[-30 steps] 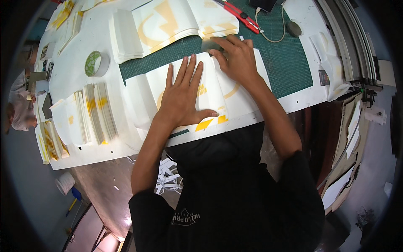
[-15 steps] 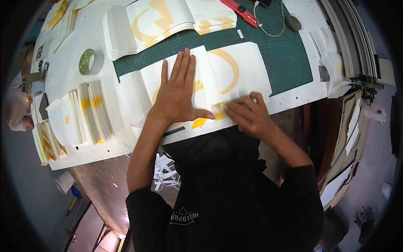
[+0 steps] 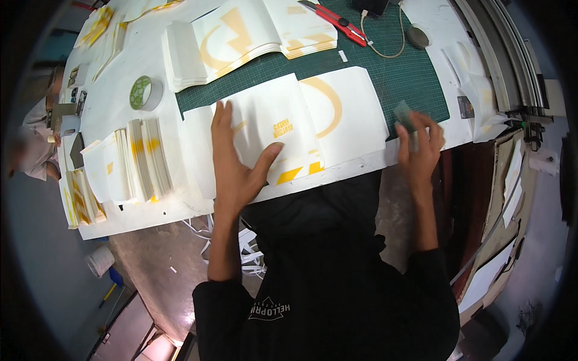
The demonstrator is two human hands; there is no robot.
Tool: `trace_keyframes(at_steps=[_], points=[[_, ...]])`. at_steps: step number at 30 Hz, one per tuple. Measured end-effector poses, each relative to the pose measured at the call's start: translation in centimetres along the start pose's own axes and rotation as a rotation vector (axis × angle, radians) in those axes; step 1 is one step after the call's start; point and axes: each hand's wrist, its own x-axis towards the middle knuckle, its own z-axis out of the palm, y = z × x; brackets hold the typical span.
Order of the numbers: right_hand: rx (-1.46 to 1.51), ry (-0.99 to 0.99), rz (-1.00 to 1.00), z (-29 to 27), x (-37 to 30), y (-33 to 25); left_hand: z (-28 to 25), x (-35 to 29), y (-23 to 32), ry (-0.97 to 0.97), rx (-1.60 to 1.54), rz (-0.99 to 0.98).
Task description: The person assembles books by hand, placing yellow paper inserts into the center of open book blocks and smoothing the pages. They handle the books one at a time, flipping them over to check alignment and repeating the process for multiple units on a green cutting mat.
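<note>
A folded white paper sheet [image 3: 259, 129] with pale orange print lies in front of me, its right panel [image 3: 349, 108] spread over the cutting mat. My left hand [image 3: 238, 171] is open over the sheet's left part, thumb and fingers apart, fingertips raised. Beyond the sheet's right edge, my right hand [image 3: 421, 153] has its fingers bent around a small translucent flat piece [image 3: 403, 110], slightly blurred. That piece sticks out past the fingertips above the mat. Yellow printed blocks [image 3: 290, 175] mark the sheet's near edge.
A green cutting mat [image 3: 415, 84] covers part of the white table [image 3: 144, 222]. Stacked printed sheets [image 3: 241, 36] lie at the back, with a red cutter knife [image 3: 340, 24] and cable [image 3: 385, 55]. Left are a tape roll [image 3: 146, 93] and folded bundles [image 3: 141, 159]. A person [image 3: 39, 135] is far left.
My right hand has moved right, off the sheet's near edge to beyond its right side. The left hand has shifted left and its fingers have lifted, uncovering more orange print.
</note>
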Motion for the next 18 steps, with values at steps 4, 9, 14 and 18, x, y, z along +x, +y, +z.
trace_keyframes(at_steps=[4, 9, 14, 18], points=[[0.582, -0.282, -0.007, 0.1, -1.7, -7.9, -0.3, -1.9, 1.2, 0.096, -0.446, -0.322], [0.612, -0.342, -0.050, 3.1, -1.5, -12.8, -0.4, -1.2, 1.8, 0.128, -0.734, -0.541], [0.722, -0.434, 0.066, 2.4, -0.8, -12.8, 0.5, -0.3, 1.3, 0.007, -0.995, -0.514], [1.008, -0.550, 0.276, 0.7, 1.3, -10.9, 4.4, -0.1, 0.5, -0.256, -0.824, -0.213]])
